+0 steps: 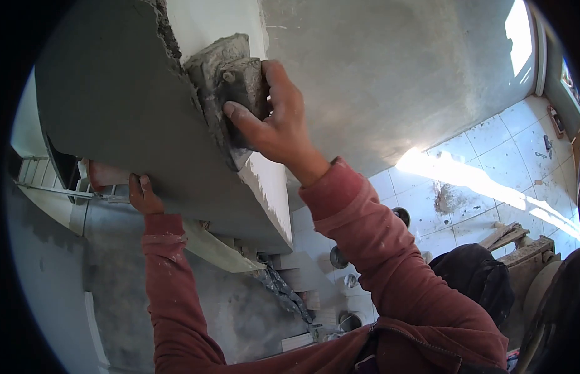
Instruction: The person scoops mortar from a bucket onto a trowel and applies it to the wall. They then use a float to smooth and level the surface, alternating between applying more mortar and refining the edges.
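My right hand (279,121) is wrapped around the grip of a plastering float (231,93), which is thickly caked with grey mortar. The float lies along the rough edge of a smooth grey plastered surface (134,87), where it meets a pale strip of wall. Lower left, my left hand (145,194) has its fingers bent at the lower edge of that grey surface. Just beside these fingers is a reddish flat-looking piece (107,174), partly hidden; whatever the fingers hold cannot be made out.
A grey plastered wall (377,75) rises at the right. Far below, a white tiled floor (427,206) carries debris and a bright sun patch. A black cloth (477,280) hangs over wooden furniture at lower right. Buckets (349,321) and a ladder-like metal frame (47,181) are also around.
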### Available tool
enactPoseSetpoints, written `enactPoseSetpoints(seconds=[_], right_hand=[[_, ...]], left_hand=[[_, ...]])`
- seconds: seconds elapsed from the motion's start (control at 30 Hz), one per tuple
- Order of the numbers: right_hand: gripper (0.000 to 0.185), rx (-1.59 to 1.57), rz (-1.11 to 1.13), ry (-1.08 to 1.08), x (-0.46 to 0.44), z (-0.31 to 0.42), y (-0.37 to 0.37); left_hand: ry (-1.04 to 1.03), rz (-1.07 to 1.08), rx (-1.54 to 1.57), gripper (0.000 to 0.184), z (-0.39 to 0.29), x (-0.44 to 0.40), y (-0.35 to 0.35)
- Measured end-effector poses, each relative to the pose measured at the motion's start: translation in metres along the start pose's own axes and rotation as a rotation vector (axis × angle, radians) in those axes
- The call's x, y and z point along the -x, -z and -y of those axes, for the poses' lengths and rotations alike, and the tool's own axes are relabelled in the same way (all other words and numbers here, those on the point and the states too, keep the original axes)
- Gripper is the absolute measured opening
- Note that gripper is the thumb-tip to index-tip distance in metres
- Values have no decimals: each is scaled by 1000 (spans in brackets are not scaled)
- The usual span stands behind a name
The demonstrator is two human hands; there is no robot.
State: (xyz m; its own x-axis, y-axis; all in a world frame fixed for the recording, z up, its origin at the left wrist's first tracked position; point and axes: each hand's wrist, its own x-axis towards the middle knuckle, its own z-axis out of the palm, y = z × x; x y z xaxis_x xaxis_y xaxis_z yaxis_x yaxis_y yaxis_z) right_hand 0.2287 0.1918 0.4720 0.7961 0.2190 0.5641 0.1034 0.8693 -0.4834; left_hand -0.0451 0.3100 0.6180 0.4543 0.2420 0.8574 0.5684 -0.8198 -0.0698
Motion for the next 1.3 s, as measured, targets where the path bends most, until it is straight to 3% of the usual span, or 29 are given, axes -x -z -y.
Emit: enactPoseSetpoints(seconds=[0.13, 0.2, 0.27, 0.33, 0.37, 0.43, 0.53, 0.57, 0.67, 0.83, 0.93, 1.0, 1.07, 1.17, 1.3], right_hand=[[42, 145, -64, -43, 16, -32, -3], [42, 150, 1, -201, 19, -39, 2], [40, 33, 11, -235, 22, -37, 4], [40, -395, 5, -219, 16, -27, 2], [40, -396, 7, -222, 14, -22, 0], [38, -252, 93, -99, 14, -15, -5], [39, -80, 66, -133, 25, -35, -8], [39, 117, 61, -135, 30, -51, -5], [40, 183, 66, -234, 45, -62, 0], [40, -255, 37, -187, 29, -24, 6], [40, -101, 88, -122, 36, -26, -5], [40, 229, 35, -172, 46, -49, -3], [39, 233, 63, -235, 54, -59, 2], [37, -105, -55, -154, 41, -31, 3], [36, -199, -76, 15, 11, -10, -6]], left_hand=[[1, 24, -55, 51, 8, -2, 6], [-10, 34, -47, 51, 11, -5, 4], [-28, 25, -42, 50, 8, -2, 4], [-22, 19, -37, 50, 10, -3, 4], [-18, 12, -33, 50, 11, -3, 4], [-5, 18, -8, 51, 14, -3, 4], [18, 39, 16, 52, 17, -4, 5], [30, 54, 12, 54, 18, -3, 6], [-58, -9, -35, 56, 12, -4, 0], [-8, 42, -52, 59, 19, -5, 7], [-5, 45, -68, 60, 23, -2, 8], [-9, 13, -93, 60, 20, -1, 6], [-24, 31, -56, 60, 19, -4, 4], [-12, -13, -113, 59, 23, -2, 5], [27, 33, -106, 59, 32, -2, 10]])
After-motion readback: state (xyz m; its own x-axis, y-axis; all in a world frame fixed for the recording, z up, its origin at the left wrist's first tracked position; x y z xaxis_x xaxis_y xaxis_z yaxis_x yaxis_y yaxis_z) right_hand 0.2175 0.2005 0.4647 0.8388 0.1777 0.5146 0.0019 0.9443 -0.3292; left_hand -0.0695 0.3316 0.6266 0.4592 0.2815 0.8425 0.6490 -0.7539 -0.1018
